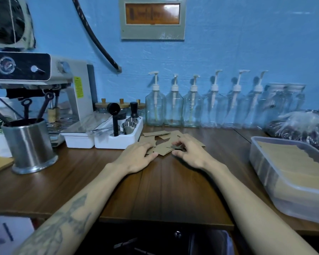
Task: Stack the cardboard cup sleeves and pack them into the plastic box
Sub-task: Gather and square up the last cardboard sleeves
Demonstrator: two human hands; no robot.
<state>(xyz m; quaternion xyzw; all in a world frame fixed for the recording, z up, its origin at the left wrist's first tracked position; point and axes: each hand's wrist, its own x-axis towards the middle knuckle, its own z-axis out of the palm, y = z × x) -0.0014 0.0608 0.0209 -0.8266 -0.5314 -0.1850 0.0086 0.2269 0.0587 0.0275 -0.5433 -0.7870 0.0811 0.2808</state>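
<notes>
On the wooden counter, middle: loose cardboard cup sleeves (166, 144) lie scattered and overlapping, not yet squared into a pile.
Left hand (136, 157): flat, fingers straight, resting on the near-left sleeves, seemingly to pin them so they don't slide.
Right hand (190, 153): fingers curled at a sleeve's edge, apparently pinching it to draw it onto the others.
Plastic box (265, 162): well to the right, lid off, already holding a layer of sleeves, so within reach for the next stack.
Pump bottles (191, 105): lined along the wall behind.
</notes>
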